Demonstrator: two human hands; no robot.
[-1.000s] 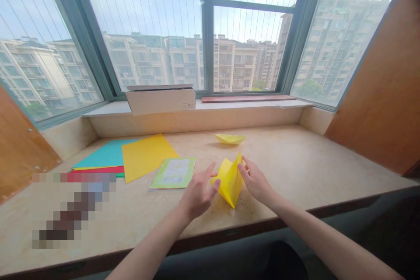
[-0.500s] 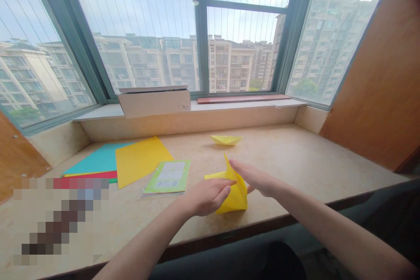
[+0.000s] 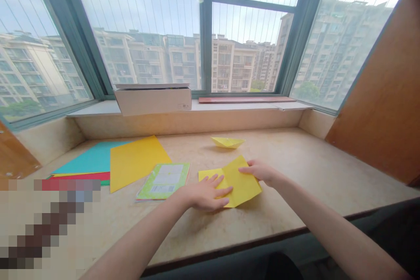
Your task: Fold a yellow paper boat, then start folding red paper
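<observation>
A sheet of yellow paper (image 3: 246, 185) with a crease down its middle lies on the stone counter, its right half raised a little. My left hand (image 3: 210, 193) rests flat on the left half with the fingers spread. At the right edge, my right hand (image 3: 260, 172) pinches the raised half, thumb on top and the other fingers mostly hidden beneath. Behind the sheet sits a folded yellow paper boat (image 3: 228, 142), apart from both hands.
To the left lie a green packet of paper (image 3: 164, 183), a larger yellow sheet (image 3: 138, 162) and blue sheets (image 3: 88, 159) over red and green ones. A white box (image 3: 154, 101) stands on the window ledge. The counter's front edge (image 3: 229, 247) runs close to my body.
The yellow paper has gone from standing half folded up to lying nearly opened out. My left hand has flattened and spread on it, and my right hand has taken hold of the right edge.
</observation>
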